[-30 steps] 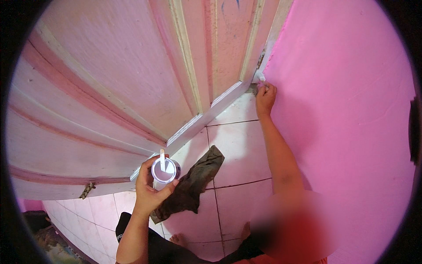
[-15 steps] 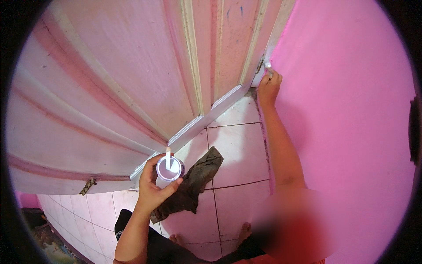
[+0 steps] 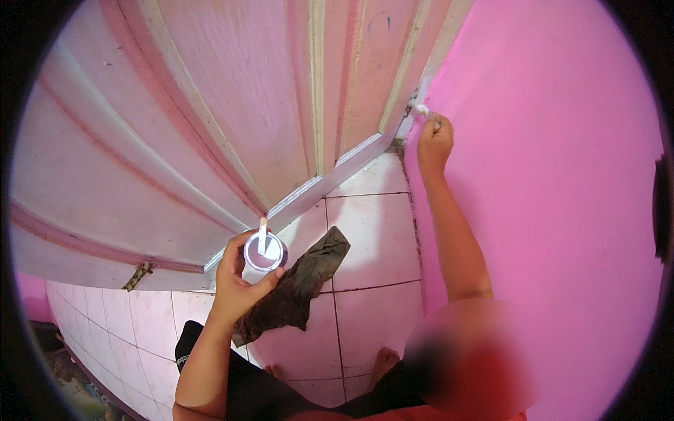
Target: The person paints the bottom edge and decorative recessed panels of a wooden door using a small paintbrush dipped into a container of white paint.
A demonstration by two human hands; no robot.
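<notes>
My left hand [image 3: 235, 277] is closed around a small round can of white paint [image 3: 270, 261], low in front of the door. A flat pale stick [image 3: 262, 235] stands in the can and leans on its rim. Far up on the right, my right hand [image 3: 437, 140] grips a paintbrush [image 3: 421, 109]. Its white-coated bristles are at the narrow door frame [image 3: 405, 126], beside a hinge and the pink wall. The fingers hide most of the brush handle.
A pink panelled door [image 3: 232, 91] fills the upper left. The pink wall [image 3: 554, 175] runs down the right side. A crumpled dark cloth [image 3: 295, 291] lies on the tiled floor [image 3: 375, 238] by my feet. A metal latch [image 3: 137, 276] sits on the door's left edge.
The brush has turned, its bristles now pointing left toward the hinge, with my right hand slightly lower and to the right. The view has shifted a little; the can stays in my left hand.
</notes>
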